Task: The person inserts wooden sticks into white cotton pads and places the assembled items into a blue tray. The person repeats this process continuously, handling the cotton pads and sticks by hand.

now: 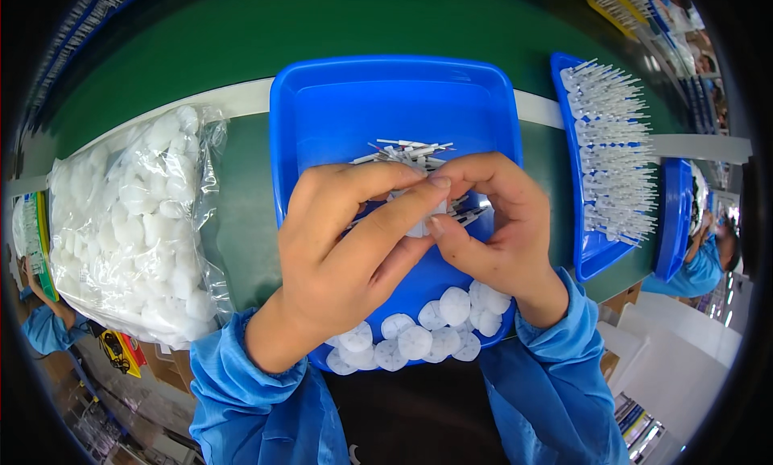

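Above a blue tray [386,72], my left hand [334,231] and my right hand [503,223] meet fingertip to fingertip. Between them they pinch a small translucent white disc [417,225], mostly covered by the fingers. Whether a stick is also in the grip I cannot tell. Behind the fingers lies a pile of thin white sticks [411,149], some with dark parts. Several loose white discs [415,343] with faint lines across them lie along the tray's near edge, below my wrists.
On the left stands a clear plastic bag [133,215] full of white discs. To the right, a second blue tray [592,264] holds rows of white sticks with discs. A green work surface [233,30] stretches behind. Blue-sleeved people [692,268] sit at both sides.
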A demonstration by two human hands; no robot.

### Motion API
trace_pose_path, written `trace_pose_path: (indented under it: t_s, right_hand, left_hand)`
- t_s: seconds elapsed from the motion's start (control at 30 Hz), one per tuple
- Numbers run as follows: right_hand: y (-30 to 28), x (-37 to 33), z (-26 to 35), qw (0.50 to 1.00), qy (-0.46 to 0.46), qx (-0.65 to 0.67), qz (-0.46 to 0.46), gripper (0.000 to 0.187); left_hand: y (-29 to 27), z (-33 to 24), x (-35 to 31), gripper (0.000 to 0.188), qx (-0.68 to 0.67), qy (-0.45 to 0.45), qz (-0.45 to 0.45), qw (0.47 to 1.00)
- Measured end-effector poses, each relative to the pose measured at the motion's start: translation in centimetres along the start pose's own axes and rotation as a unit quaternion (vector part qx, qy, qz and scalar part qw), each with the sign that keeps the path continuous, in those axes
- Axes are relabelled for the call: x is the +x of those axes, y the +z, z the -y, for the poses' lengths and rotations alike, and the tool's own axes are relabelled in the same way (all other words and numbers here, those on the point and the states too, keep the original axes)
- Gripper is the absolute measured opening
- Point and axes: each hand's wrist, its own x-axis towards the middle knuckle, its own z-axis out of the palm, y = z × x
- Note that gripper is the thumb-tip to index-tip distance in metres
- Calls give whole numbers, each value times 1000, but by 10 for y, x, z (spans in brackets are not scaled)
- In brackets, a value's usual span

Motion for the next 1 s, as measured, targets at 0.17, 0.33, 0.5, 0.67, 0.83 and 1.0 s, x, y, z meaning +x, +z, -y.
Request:
trace_pose_path:
  t_s: [0.17,0.33,0.5,0.67,0.83,1.0]
  right_hand:
    - [-3,-1,-4,998,3,59,28,39]
    - [-4,-5,-7,989,32,138,44,39]
    - [-3,-4,-3,991,32,128,32,30]
    - [-19,-8,8,987,133,93,18,5]
    - [-27,20,-5,908,-117,-400,-44,7]
    - [-11,44,-22,831,-219,-510,51,16]
  left_hand:
    - [2,2,-2,61,-10,0,-11,1000]
    - [2,3,-1,64,-17,7,-16,1000]
    - [1,0,-1,66,-10,24,0,1000]
    - [-7,1,-2,46,-118,-3,53,992]
    - [-17,14,-2,28,-250,-148,-76,954]
    - [-16,11,-8,28,-354,-292,-52,887]
